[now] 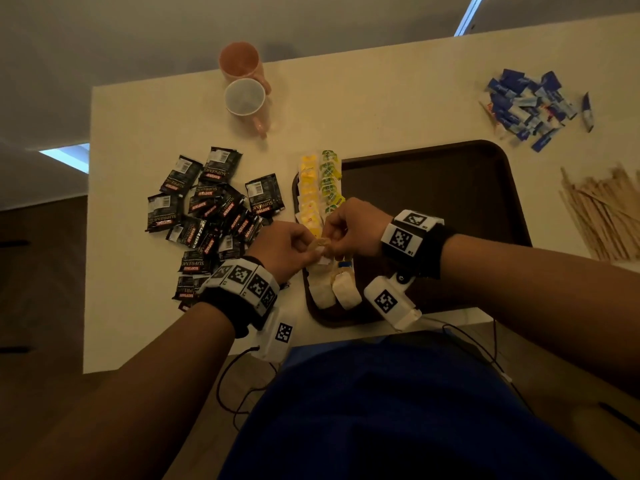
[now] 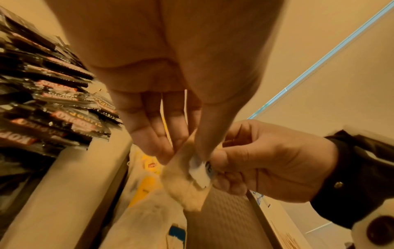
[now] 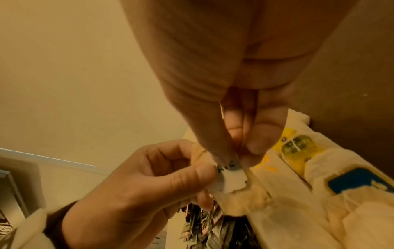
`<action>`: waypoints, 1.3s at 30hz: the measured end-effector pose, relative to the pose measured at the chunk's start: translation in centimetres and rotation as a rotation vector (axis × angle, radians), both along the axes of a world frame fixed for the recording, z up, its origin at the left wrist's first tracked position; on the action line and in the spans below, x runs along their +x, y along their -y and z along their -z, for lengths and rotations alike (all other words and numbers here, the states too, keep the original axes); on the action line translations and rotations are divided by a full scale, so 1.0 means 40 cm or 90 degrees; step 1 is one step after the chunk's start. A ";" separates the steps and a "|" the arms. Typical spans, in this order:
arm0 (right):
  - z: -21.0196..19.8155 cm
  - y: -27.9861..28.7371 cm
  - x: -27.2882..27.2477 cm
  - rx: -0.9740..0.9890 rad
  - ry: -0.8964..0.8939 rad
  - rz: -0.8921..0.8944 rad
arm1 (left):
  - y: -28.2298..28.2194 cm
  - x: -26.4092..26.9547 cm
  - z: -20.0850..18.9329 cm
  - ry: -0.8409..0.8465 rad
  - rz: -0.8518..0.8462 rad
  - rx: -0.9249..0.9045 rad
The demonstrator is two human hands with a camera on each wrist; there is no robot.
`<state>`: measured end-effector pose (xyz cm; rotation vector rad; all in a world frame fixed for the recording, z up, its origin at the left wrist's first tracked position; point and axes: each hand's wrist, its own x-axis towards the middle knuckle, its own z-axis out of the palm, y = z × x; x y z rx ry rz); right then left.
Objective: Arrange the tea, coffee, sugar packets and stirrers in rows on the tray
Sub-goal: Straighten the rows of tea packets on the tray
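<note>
Trouble, as we judge it, lies in the paper tag [image 3: 231,182] of the tea bag [image 2: 187,183] we hold above the lower left of the tray [image 1: 450,157]: our left hand [image 1: 287,245] pinches the soft bag between thumb and curled fingers [image 2: 153,134], while our right hand [image 1: 353,226] pinches the tag, its fingers [image 3: 259,141] closed tight on it, so a pull could tear the tag further or snap the thread. Tag edges already look ragged in the right wrist view. We could also knock the tea row [image 1: 320,188] below, since both hands hang just over it near the frame's centre. That row runs down the tray's left edge, yellow and green tags at the top, plain white bags [image 1: 334,289] towards the bottom. The bag in hand is pale, limp and crumpled. Coffee sachets [image 1: 207,216] lie heaped on the surface at centre left, sugar packets [image 1: 530,102] at upper right, stirrers [image 1: 602,213] at right, all off the tray
</note>
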<state>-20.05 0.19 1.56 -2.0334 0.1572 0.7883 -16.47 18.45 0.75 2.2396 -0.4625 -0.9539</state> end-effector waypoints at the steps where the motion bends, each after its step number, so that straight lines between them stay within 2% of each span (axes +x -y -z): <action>1: 0.004 -0.001 -0.005 0.002 -0.006 -0.014 | -0.001 -0.003 0.002 -0.018 0.005 0.009; 4: 0.013 0.004 -0.020 0.010 -0.011 -0.051 | -0.008 -0.025 0.016 -0.086 0.028 0.040; 9: 0.034 0.049 -0.043 -0.019 -0.009 -0.020 | -0.017 -0.090 0.041 -0.136 0.093 0.103; 13: 0.064 0.075 -0.073 -0.078 -0.063 -0.059 | -0.021 -0.114 0.061 -0.109 0.112 0.146; 19: 0.121 0.075 -0.111 -0.161 -0.193 -0.192 | -0.019 -0.105 0.073 -0.033 0.075 0.142; 26: 0.152 0.027 -0.114 -0.132 -0.224 -0.181 | -0.011 -0.116 0.071 -0.017 0.101 0.212; 29: 0.160 0.026 -0.112 -0.111 -0.229 -0.163 | -0.006 -0.115 0.072 -0.035 0.117 0.237; 34: 0.160 0.034 -0.124 -0.109 -0.229 -0.127 | -0.001 -0.121 0.078 -0.083 0.055 0.226; 39: 0.149 0.041 -0.113 -0.143 -0.257 -0.186 | -0.008 -0.112 0.077 -0.134 0.033 0.222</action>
